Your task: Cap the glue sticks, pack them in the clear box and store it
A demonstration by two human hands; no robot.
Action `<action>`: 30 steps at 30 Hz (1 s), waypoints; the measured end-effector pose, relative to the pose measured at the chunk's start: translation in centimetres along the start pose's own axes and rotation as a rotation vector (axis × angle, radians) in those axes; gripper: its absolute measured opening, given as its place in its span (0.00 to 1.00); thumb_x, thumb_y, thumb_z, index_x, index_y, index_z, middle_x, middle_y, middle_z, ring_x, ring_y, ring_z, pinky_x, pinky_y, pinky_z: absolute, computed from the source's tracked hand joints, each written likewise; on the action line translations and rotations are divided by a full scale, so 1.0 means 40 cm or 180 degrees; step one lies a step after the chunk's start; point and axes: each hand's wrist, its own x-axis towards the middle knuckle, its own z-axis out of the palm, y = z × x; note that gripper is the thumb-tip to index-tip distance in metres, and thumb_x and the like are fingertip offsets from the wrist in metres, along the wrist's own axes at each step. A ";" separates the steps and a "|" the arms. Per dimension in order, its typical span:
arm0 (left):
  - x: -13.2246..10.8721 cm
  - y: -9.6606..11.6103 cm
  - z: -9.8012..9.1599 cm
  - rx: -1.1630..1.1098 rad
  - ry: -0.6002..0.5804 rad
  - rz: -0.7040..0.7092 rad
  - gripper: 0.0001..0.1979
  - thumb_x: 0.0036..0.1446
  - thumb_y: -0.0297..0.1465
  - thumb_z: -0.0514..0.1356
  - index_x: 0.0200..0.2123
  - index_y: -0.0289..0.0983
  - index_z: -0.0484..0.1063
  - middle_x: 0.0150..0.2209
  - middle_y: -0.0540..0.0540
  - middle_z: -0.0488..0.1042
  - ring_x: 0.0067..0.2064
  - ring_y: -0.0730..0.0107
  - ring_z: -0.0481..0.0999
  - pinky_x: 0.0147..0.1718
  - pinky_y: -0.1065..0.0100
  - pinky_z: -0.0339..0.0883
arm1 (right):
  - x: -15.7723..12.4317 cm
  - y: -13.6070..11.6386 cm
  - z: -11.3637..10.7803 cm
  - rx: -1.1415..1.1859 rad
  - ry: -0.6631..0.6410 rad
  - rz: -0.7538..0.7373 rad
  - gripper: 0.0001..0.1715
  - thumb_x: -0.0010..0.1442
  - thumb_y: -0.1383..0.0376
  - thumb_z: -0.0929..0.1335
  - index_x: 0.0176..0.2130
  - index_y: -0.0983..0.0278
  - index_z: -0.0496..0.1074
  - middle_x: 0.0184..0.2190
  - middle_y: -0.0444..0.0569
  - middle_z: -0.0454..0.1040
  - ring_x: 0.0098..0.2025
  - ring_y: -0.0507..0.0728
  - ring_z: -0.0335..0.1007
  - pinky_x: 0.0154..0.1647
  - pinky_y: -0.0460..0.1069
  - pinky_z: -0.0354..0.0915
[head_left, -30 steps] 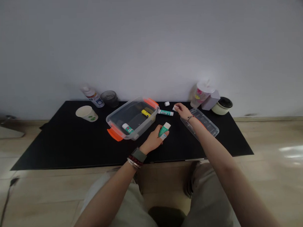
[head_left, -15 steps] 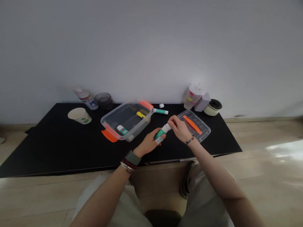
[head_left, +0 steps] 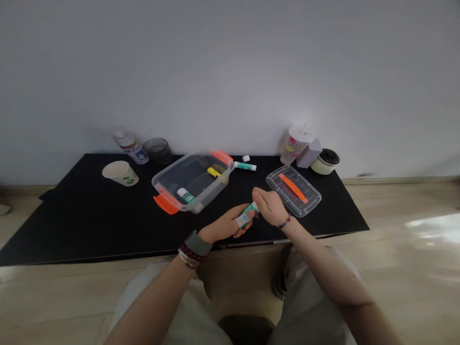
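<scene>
On the left of the frame, a white paper cup with green leaves [head_left: 120, 174] stands on the black flat table [head_left: 84, 223]; a bumped arm could tip it over. In the middle, the clear plastic box with orange clips [head_left: 214, 192] has no lid on, so a knock could make the yellow stick [head_left: 214, 172] and the white-capped green stick [head_left: 185, 195] inside roll about. Just below the middle, the left hand [head_left: 229, 224] is wrapped around a green and white round glue stick [head_left: 244, 220]; if it squeezes loosely, the stick could twist or slip. The right hand [head_left: 271, 207] curls over the stick's top end, but I cannot tell what its fingers pinch. A crooked push there could jam or smear the end. Right of that, the clear plastic lid with an orange handle [head_left: 309, 199] lies near the wrist, which could nudge it.
</scene>
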 end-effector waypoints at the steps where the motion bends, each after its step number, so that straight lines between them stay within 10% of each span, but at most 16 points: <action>1: 0.002 -0.002 0.002 0.0247 0.0122 0.0052 0.24 0.62 0.55 0.51 0.38 0.38 0.61 0.25 0.56 0.61 0.19 0.81 0.56 0.17 0.74 0.54 | 0.002 0.001 0.003 -0.0067 0.0057 0.0045 0.22 0.71 0.55 0.53 0.27 0.59 0.55 0.18 0.41 0.59 0.20 0.52 0.58 0.27 0.48 0.50; 11: 0.027 -0.015 0.004 0.2883 0.1061 -0.0040 0.11 0.65 0.39 0.51 0.41 0.37 0.65 0.35 0.40 0.74 0.36 0.55 0.77 0.33 0.63 0.63 | 0.020 0.016 0.053 -0.0455 0.0161 0.1140 0.23 0.71 0.55 0.55 0.28 0.59 0.63 0.22 0.45 0.66 0.25 0.54 0.63 0.28 0.48 0.49; 20: -0.013 0.037 -0.001 -0.0173 -0.0316 -0.0098 0.25 0.62 0.56 0.49 0.38 0.39 0.60 0.26 0.55 0.61 0.18 0.82 0.54 0.17 0.75 0.51 | 0.004 -0.022 -0.038 0.0015 0.0020 -0.0537 0.20 0.69 0.53 0.57 0.30 0.61 0.64 0.24 0.44 0.66 0.26 0.52 0.63 0.32 0.46 0.56; 27: 0.022 -0.015 -0.007 0.2511 0.0986 -0.0037 0.12 0.65 0.41 0.54 0.39 0.38 0.63 0.31 0.45 0.70 0.30 0.64 0.73 0.28 0.67 0.62 | 0.025 0.002 0.042 -0.0844 -0.0113 0.1208 0.17 0.67 0.60 0.59 0.28 0.59 0.66 0.23 0.44 0.68 0.25 0.53 0.62 0.27 0.47 0.47; 30: 0.027 -0.026 -0.012 0.2422 0.0964 -0.0184 0.12 0.65 0.42 0.53 0.40 0.38 0.63 0.31 0.45 0.71 0.30 0.64 0.74 0.27 0.68 0.62 | 0.024 0.018 0.049 -0.0597 -0.0203 0.1240 0.22 0.70 0.56 0.58 0.27 0.59 0.66 0.23 0.44 0.68 0.27 0.54 0.64 0.28 0.46 0.49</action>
